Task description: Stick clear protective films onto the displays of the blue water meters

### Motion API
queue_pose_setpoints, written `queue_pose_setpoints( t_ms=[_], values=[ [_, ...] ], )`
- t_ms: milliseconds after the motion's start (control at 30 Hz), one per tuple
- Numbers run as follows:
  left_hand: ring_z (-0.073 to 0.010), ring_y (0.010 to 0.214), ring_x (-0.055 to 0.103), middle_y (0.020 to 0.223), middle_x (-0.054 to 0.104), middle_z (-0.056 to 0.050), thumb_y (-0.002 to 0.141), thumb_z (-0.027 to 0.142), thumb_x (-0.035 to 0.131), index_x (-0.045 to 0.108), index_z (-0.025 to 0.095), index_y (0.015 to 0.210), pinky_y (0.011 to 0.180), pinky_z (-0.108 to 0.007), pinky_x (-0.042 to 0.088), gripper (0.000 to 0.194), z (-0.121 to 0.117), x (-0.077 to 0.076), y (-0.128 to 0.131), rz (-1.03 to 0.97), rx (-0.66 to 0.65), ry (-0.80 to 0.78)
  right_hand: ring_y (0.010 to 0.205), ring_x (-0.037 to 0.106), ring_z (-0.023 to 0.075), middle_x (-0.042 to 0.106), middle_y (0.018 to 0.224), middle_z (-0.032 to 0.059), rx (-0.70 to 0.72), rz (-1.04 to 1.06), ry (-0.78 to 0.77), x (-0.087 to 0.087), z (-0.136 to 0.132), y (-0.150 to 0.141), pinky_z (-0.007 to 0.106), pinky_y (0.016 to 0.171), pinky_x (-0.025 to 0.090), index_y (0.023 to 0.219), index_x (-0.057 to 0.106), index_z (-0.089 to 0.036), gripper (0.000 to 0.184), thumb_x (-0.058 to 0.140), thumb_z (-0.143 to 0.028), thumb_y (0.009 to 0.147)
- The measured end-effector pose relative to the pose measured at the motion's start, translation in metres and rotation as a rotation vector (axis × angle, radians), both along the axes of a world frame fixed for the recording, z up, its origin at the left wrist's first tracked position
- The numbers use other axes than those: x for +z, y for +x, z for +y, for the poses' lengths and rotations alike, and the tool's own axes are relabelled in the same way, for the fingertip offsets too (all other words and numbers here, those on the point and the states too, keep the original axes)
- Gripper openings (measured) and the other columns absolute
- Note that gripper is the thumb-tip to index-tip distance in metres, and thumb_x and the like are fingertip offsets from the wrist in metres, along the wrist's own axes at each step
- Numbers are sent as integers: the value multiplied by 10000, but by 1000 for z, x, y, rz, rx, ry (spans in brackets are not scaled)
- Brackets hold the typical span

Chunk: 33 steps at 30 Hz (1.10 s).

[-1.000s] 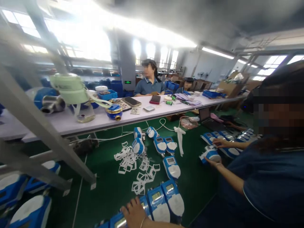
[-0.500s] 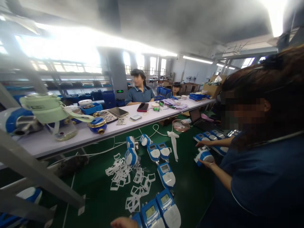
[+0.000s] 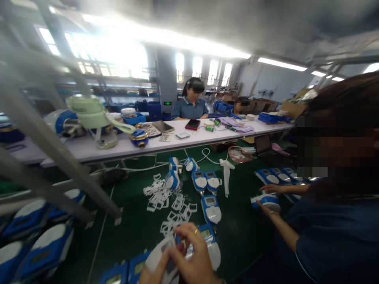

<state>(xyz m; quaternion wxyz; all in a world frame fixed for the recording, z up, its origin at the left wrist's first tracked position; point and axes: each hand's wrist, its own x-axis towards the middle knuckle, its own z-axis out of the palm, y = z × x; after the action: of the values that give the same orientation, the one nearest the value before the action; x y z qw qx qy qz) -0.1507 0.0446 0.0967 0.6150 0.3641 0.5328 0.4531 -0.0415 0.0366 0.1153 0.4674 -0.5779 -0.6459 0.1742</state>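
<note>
Low in the middle of the view, my left hand (image 3: 154,273) is closed on a white rounded piece with a grey window (image 3: 160,255). My right hand (image 3: 197,252), with a ring on one finger, bends its fingers over the same piece's right edge. What the right fingertips pinch is partly hidden. Blue-and-white meters with small displays lie around both hands: one meter (image 3: 211,252) is partly behind my right hand, another meter (image 3: 138,266) is to the left. Beyond my fingers lies a scattered heap of white frame-shaped gaskets (image 3: 158,193).
More meters (image 3: 211,209) stand on the green bench ahead. To the right, a co-worker's hands (image 3: 268,201) hold a meter. A slanted metal post (image 3: 68,177) crosses the left side. The raised white shelf (image 3: 166,146) carries a green-lidded jug (image 3: 89,114) and phones.
The view has turned left. My right hand has come into view, and both hands now meet at a white piece. Previously one hand showed at the bottom edge beside the meters.
</note>
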Motion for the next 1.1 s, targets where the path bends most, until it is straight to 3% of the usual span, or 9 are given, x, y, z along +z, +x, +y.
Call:
queue_pose_setpoints(
  t_ms=[100,167,267,367,467,800,1100],
  values=[
    [-306,980,680,1073,715,-108,677,509,764,641,174,1091,821,-419,570,547,-13,8,-6,-200,62,-139,667,647,157,679,849,69,70,447,-99,14,6,5,243,572,560,899,688,-167,151,677,-270,790],
    [-307,1000,680,1069,726,-94,636,488,799,650,193,1074,851,-405,564,548,-19,16,-8,-327,122,-180,579,614,129,658,745,44,136,599,-157,20,9,5,216,501,531,829,696,-156,167,683,-320,799],
    [-295,1017,675,1042,735,-91,639,493,794,672,189,1022,880,-382,554,505,-22,24,-9,-307,203,-92,599,614,129,665,826,59,104,452,-60,25,7,-1,235,534,552,877,730,-185,125,691,-274,799],
    [-280,1028,667,1049,728,-101,698,519,738,691,176,991,895,-355,544,454,-24,24,-13,-130,243,66,675,647,157,674,832,65,90,246,98,28,3,-9,258,592,577,922,739,-211,124,670,-200,820],
    [-273,1064,655,1091,716,-104,736,547,689,703,184,1009,921,-345,534,454,-26,22,-17,9,268,124,730,667,172,675,811,67,107,152,194,30,3,-17,266,623,592,929,735,-198,137,639,-152,843],
    [-250,1118,630,1141,706,-89,820,478,632,710,213,1066,990,-340,492,370,-27,18,-21,98,313,220,767,669,176,693,852,55,176,83,398,28,12,-25,318,659,597,1080,703,-242,346,617,-24,826],
    [-244,1127,619,1166,688,-88,844,428,623,687,214,1097,961,-319,508,337,-21,10,-20,45,348,222,807,674,195,699,887,70,229,12,493,26,22,-27,343,687,602,1222,634,-243,462,593,3,832]
  ],
)
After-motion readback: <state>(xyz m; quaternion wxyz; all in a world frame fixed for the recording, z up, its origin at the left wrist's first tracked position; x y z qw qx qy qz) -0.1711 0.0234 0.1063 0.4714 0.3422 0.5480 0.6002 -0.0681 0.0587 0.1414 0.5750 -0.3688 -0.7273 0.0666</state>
